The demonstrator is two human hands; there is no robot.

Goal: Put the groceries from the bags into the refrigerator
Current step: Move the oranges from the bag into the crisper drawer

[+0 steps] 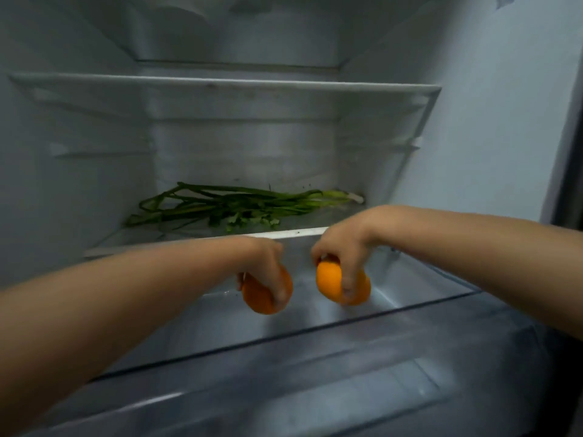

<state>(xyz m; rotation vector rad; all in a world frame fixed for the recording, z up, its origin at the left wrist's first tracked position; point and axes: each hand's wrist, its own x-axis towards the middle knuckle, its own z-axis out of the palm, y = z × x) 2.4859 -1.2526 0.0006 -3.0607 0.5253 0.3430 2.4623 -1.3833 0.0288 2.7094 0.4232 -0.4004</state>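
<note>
Over the clear drawer (pixel 426 298), each hand, left (pixel 268 266) and right (pixel 344 247), grips a smooth orange fruit (pixel 329 279).

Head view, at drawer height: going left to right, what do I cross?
Left hand → the orange it grips → the orange in the right hand → right hand. Both are held over the clear drawer, below the shelf with the green onions.

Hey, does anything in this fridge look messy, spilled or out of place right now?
Slightly. The green onions and herbs lie loose and unwrapped on the glass shelf, with dark specks scattered near them. Each hand, left hand and right hand, grips an orange normally.
</note>
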